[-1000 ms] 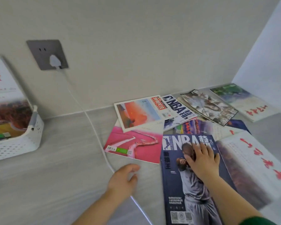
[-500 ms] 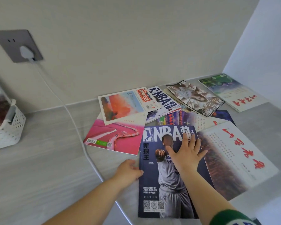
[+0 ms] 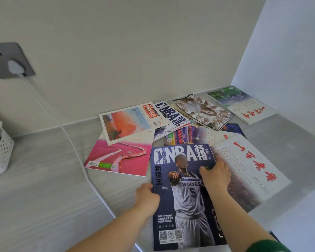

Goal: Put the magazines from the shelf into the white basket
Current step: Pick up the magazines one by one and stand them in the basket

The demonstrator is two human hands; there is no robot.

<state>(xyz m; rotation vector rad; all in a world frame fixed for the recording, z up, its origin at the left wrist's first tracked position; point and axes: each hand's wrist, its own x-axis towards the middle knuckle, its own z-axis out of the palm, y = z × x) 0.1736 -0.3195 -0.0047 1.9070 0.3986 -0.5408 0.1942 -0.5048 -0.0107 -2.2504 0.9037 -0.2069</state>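
Note:
Several magazines lie spread over the grey shelf (image 3: 35, 188). Nearest me is a dark blue NBA magazine (image 3: 182, 211) with a basketball player on its cover. My left hand (image 3: 146, 196) grips its left edge. My right hand (image 3: 215, 174) curls over its right edge, fingers tucked under the cover. A white magazine with red calligraphy (image 3: 249, 166) lies just right of it, a pink one (image 3: 120, 159) to its left. Only a corner of the white basket (image 3: 0, 151) shows at the far left edge.
A white cable (image 3: 76, 153) runs from a plug in the grey wall socket (image 3: 9, 60) down across the shelf, passing just left of the NBA magazine. More magazines lie toward the back wall and the right side wall (image 3: 289, 60).
My right hand slid from flat on the cover to the magazine's right edge. My left hand moved right onto its left edge. The view shifted, pushing the basket further out of frame.

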